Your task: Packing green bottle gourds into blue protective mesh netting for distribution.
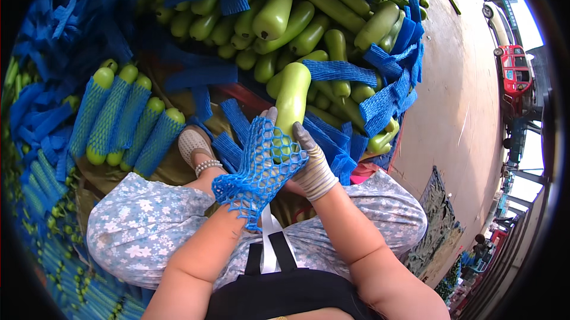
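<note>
A pale green bottle gourd (292,90) points away from me between my two gloved hands. My left hand (260,146) is inside a blue foam net sleeve (236,186), which is stretched over the hand and wrist. Through the mesh, the fingers of that hand grip the gourd's near end. My right hand (315,166), in a striped knit glove, has its thumb against the gourd's right side, at the edge of the stretched net. The net overlaps only the gourd's near end; its far end is bare.
Ahead lies a heap of bare gourds (274,12) with loose blue net sleeves (340,72) strewn over it. Several netted gourds (109,115) lie side by side at left, near my shoe (194,144). More netted gourds (84,291) are stacked at lower left. Pale pavement (449,97) runs along the right.
</note>
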`<state>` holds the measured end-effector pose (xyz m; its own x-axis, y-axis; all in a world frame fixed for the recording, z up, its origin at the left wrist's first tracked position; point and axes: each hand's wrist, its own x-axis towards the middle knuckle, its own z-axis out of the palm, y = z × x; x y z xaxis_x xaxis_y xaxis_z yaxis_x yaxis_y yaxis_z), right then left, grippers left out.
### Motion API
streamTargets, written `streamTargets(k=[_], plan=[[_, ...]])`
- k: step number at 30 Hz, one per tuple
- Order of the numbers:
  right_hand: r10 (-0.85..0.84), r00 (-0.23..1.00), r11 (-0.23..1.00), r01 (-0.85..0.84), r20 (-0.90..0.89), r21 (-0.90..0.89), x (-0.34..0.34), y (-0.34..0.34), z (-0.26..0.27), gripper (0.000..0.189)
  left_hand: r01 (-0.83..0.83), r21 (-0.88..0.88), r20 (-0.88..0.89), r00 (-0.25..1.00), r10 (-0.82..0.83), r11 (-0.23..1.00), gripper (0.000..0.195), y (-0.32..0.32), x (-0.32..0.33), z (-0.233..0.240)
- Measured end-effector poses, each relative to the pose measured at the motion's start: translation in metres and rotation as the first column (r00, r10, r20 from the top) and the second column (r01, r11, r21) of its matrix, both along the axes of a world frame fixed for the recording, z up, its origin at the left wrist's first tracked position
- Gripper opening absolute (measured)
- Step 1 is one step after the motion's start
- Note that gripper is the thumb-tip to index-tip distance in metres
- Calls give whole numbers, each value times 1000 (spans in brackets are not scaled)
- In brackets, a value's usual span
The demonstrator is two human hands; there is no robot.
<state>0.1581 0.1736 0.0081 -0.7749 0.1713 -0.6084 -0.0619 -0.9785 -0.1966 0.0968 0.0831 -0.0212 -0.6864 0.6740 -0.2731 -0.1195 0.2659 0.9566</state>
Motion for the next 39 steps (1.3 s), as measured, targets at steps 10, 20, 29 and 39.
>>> streamTargets(k=[10, 20, 29, 39], plan=[[286, 957, 938, -269, 51, -218, 27, -86, -40, 60, -406, 240, 885, 466, -27, 882, 36, -141, 42, -211], [210, 867, 692, -459, 452, 557, 13, -57, -69, 22, 196, -134, 703, 710, -46, 971, 31, -116, 33, -67], [197, 840, 670, -492, 506, 556, -1, -21, -130, 19, -557, -135, 904, 270, 332, 820, 27, -115, 44, 37], [-146, 902, 619, -238, 407, 749, 19, -11, -108, 19, -234, -55, 704, 681, 204, 971, 38, -125, 52, 89]])
